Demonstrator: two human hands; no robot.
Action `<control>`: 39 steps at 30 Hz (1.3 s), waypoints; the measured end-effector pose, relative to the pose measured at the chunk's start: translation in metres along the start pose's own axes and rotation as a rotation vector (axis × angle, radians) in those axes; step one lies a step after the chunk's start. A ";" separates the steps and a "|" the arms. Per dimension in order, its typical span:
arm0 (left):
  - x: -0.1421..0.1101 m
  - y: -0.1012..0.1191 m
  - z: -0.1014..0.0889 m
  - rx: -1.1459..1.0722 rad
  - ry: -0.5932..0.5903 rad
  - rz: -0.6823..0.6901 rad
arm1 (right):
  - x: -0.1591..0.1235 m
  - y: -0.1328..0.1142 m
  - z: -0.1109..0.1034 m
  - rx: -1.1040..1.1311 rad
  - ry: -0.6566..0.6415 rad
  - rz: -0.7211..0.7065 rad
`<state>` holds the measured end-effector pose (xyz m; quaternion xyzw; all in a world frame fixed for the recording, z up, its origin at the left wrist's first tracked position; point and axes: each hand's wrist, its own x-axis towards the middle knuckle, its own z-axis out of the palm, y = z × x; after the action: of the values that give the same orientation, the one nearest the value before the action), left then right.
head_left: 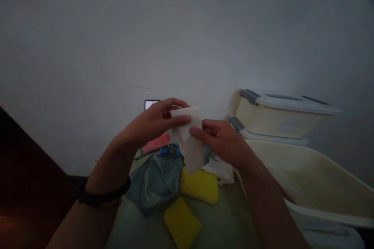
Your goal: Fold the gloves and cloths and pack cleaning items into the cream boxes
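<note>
A thin white tissue [191, 153], partly folded at its top, hangs between my two hands above the table. My left hand [163, 116] pinches its upper left part, thumb in front and fingers behind. On the right edge, my right hand [217, 136] grips it between thumb and fingers. Below the tissue lie two yellow sponges [200, 184], one nearer to me than the other. A crumpled blue-grey mesh cloth [159, 181] rests to their left, and a white cloth [220, 169] lies under my right hand.
Behind my left hand are a phone [150, 103], a red cloth [156, 143] and a bottle with a blue cap [171, 151]. An open cream bin [315, 163] stands at the right, with a lidded box [274, 114] behind it. A white wall [187, 39] rises at the back.
</note>
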<state>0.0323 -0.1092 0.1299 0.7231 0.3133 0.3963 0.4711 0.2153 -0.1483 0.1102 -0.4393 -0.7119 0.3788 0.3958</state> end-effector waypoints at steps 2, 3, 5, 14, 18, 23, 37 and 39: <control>0.003 -0.008 0.000 -0.137 -0.045 -0.040 | 0.001 0.001 -0.001 0.026 0.058 -0.005; 0.005 -0.013 0.000 -0.206 -0.081 -0.058 | 0.002 0.001 -0.001 0.033 0.092 -0.007; 0.008 -0.021 0.002 -0.308 -0.149 -0.100 | 0.003 0.003 -0.001 0.024 0.165 -0.005; 0.014 -0.026 0.012 -0.271 -0.129 -0.172 | 0.004 0.007 -0.005 -0.127 0.330 0.005; 0.015 -0.026 0.011 -0.256 -0.051 -0.132 | 0.005 0.010 -0.009 -0.056 0.290 -0.037; 0.014 -0.024 0.011 -0.221 -0.008 -0.151 | 0.001 0.005 -0.011 0.001 0.276 -0.056; 0.007 -0.010 0.014 -0.228 0.110 -0.027 | 0.002 0.006 -0.013 0.069 0.450 -0.069; 0.006 -0.008 0.014 -0.198 0.087 0.008 | 0.002 0.005 -0.013 0.082 0.459 -0.071</control>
<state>0.0469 -0.1076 0.1210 0.6564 0.2897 0.4583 0.5246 0.2280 -0.1422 0.1112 -0.4723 -0.6021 0.2834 0.5780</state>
